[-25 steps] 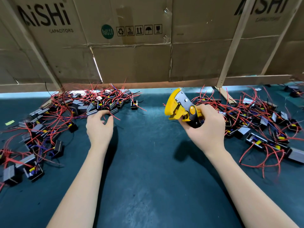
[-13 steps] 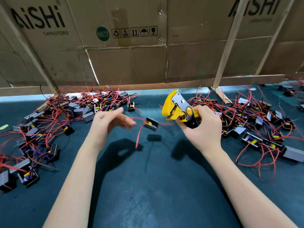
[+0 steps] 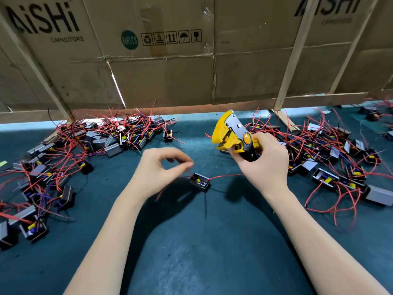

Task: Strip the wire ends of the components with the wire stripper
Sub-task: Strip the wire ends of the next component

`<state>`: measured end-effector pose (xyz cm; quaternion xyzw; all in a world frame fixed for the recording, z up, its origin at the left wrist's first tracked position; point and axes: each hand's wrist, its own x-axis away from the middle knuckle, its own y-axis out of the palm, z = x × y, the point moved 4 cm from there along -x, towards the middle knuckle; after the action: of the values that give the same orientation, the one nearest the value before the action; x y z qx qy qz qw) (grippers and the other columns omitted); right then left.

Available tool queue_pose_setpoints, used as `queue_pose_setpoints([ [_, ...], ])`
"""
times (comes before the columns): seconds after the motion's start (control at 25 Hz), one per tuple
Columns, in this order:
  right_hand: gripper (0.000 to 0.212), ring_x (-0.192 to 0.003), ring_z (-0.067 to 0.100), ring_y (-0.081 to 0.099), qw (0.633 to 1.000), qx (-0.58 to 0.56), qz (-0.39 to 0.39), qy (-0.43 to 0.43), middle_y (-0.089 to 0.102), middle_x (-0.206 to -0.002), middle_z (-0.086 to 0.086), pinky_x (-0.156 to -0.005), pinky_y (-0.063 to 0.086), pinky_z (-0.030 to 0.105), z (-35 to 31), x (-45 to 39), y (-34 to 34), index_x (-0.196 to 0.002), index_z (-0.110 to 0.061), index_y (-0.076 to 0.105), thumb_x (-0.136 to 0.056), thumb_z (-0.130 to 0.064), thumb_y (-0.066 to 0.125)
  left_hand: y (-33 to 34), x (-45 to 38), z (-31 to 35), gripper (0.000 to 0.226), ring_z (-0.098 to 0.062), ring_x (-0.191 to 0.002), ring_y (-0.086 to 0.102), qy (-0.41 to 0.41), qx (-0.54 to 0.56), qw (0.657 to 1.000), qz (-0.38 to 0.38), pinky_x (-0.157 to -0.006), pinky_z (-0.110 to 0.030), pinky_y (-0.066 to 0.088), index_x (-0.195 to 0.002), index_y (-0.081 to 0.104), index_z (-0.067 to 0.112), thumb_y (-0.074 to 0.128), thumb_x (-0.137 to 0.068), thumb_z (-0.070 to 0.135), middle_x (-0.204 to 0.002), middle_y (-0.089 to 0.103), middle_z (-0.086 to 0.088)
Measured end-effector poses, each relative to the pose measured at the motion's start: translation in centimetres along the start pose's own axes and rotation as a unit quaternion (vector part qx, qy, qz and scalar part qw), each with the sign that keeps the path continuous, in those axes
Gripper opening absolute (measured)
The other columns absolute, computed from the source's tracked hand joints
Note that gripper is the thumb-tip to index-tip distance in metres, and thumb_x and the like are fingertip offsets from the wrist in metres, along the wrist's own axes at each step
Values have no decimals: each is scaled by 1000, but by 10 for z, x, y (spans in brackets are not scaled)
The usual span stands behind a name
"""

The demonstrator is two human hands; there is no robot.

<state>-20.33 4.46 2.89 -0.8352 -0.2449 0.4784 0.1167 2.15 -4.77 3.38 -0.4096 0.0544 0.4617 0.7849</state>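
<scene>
Pinching red lead (image 3: pixel 190 172) of component (image 3: pixel 200 182) with left hand (image 3: pixel 160 169) to feed wire stripper (image 3: pixel 234 136); right hand (image 3: pixel 265 163) grips handles

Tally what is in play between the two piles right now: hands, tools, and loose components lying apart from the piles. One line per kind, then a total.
Hands: 2, the left hand pinching a red wire, the right hand gripping the tool.
Wire strippers: 1, the yellow wire stripper.
Loose components: 1, the black component on the green mat.
Total: 4
</scene>
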Motion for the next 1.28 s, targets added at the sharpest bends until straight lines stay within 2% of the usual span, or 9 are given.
queue_pose_setpoints([
  [0.08, 50, -63, 23, 48, 1000, 2, -1, 2, 51, -65, 1, -62, 44, 45, 1, 0, 0, -65, -11, 51, -75, -59, 60, 17, 4, 4, 9, -9, -78, 65, 12, -87, 989, -115, -76, -33, 50, -84, 79, 23, 80, -79, 15, -78, 72, 10],
  [0.16, 49, -63, 23, 47, 1000, 6, -5, 11, 51, -66, 0, -63, 44, 45, 2, 0, 1, -66, -12, 51, -75, -59, 60, 25, 3, 5, 14, -14, -82, 62, 16, -162, 976, -145, -77, -38, 49, -88, 78, 26, 76, -81, 15, -81, 71, 7],
  [0.36, 48, -64, 20, 46, 1000, 14, -13, 16, 48, -66, -4, -65, 43, 42, 3, 2, 4, -67, -15, 49, -74, -62, 58, 21, 0, 0, 37, -20, -97, 52, 19, -294, 952, -82, -85, -33, 37, -98, 74, 22, 59, -75, -4, -86, 66, 3],
  [0.44, 48, -65, 21, 47, 1000, 14, -14, 11, 49, -67, -4, -66, 44, 43, 1, 3, 4, -68, -15, 51, -74, -62, 58, 16, 3, -6, 36, -17, -100, 44, -1, -297, 954, -46, -90, -34, 32, -97, 72, 19, 60, -72, -4, -90, 64, 1],
  [0.56, 49, -64, 23, 49, 1000, 11, -3, 9, 51, -66, -1, -66, 45, 45, 1, 3, 3, -67, -13, 51, -75, -60, 59, 20, 1, -10, 30, -23, -112, 47, 0, -346, 937, -44, -94, -34, 30, -102, 65, 15, 59, -76, 4, -104, 64, 2],
  [0.76, 46, -61, 18, 43, 999, -14, 13, 29, 48, -63, -4, -63, 44, 43, 2, 2, 1, -65, -16, 48, -75, -58, 62, 38, 2, -5, 32, -28, -109, 52, -1, -196, 980, -39, -92, -38, 42, -121, 57, 6, 57, -90, -1, -113, 63, -8],
  [0.96, 45, -61, 17, 43, 999, -13, 12, 29, 47, -63, -5, -64, 44, 42, 2, 3, 1, -64, -16, 47, -75, -58, 62, 36, 1, -8, 14, -26, -93, 60, 46, -177, 983, -22, -82, -34, 47, -96, 72, 7, 60, -91, 1, -96, 71, -2],
  [1.12, 46, -62, 17, 43, 1000, -6, 6, 28, 48, -63, -5, -64, 44, 40, 2, 3, 3, -64, -17, 48, -74, -60, 60, 30, 2, -12, 14, -18, -82, 66, 14, -114, 993, 41, -78, -30, 52, -98, 73, 8, 66, -88, 0, -92, 72, 0],
  [1.28, 45, -63, 20, 46, 999, 4, -9, 36, 50, -65, -3, -66, 45, 43, 2, 4, 2, -66, -18, 46, -74, -60, 62, 27, 1, -17, 9, -10, -77, 66, -2, -82, 995, 54, -77, -29, 53, -91, 75, 13, 72, -86, 7, -85, 73, 6],
])
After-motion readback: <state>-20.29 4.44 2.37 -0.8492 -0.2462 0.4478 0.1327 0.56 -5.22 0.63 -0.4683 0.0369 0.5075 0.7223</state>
